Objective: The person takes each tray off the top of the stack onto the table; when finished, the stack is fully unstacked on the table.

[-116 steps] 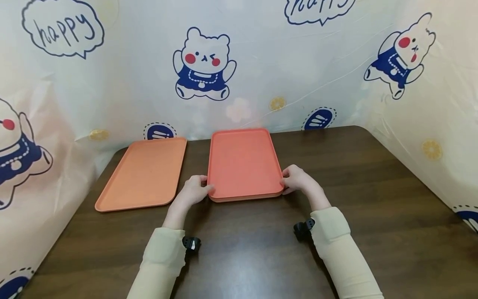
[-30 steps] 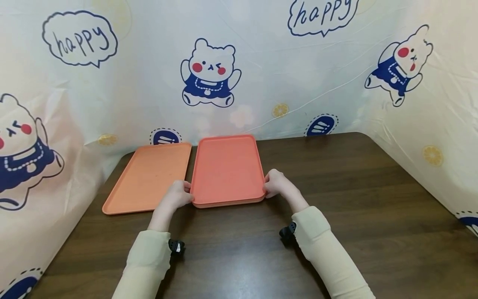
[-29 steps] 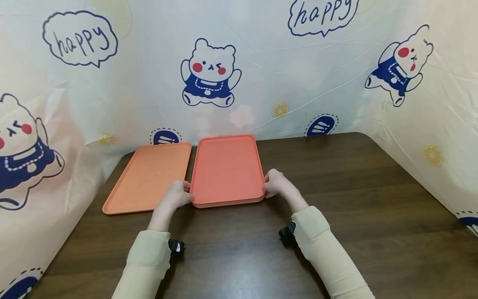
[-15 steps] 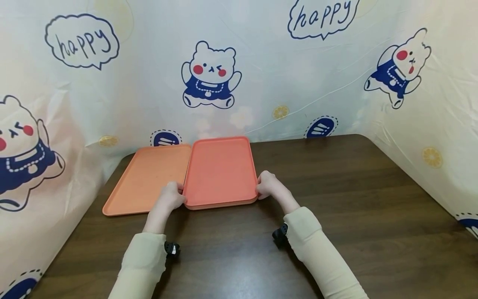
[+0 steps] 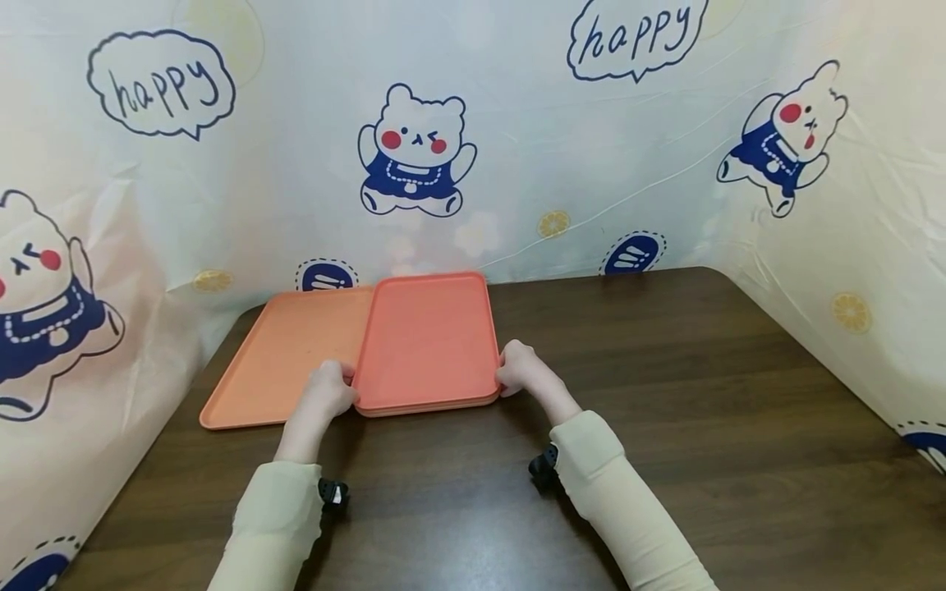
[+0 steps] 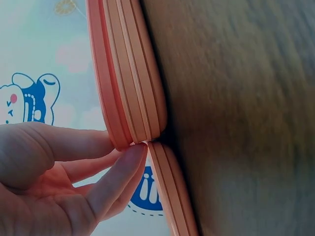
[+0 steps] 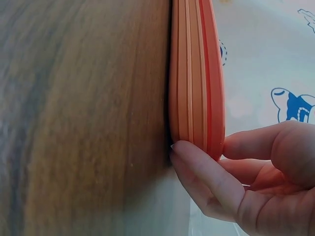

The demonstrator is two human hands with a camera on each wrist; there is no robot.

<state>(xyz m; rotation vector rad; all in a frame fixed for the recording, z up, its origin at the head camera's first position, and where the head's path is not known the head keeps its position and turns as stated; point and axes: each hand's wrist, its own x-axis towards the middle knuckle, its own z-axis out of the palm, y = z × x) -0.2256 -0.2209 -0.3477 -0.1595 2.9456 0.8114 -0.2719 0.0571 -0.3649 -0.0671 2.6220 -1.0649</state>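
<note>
A stack of trays (image 5: 429, 345), red on top with orange ones beneath, sits at the back of the table. My left hand (image 5: 328, 392) pinches its near left corner, with the thumb at the red rim and the fingertips against the layers below in the left wrist view. At the near right corner my right hand (image 5: 520, 369) grips the stack, its fingertips reaching the lowest orange layer (image 7: 181, 98) in the right wrist view. A separate orange tray (image 5: 273, 361) lies directly left of the stack, its right edge up against it and partly hidden by my left hand.
The dark wooden table (image 5: 665, 394) extends to the right and in front of the trays. Behind and at both sides hangs a printed curtain (image 5: 517, 123) with bears and the word "happy". It meets the table's back edge.
Both hands have slid the stack of trays leftward over the table, closing the gap to the separate orange tray. That orange tray has stayed in place, and the grip looks the same.
</note>
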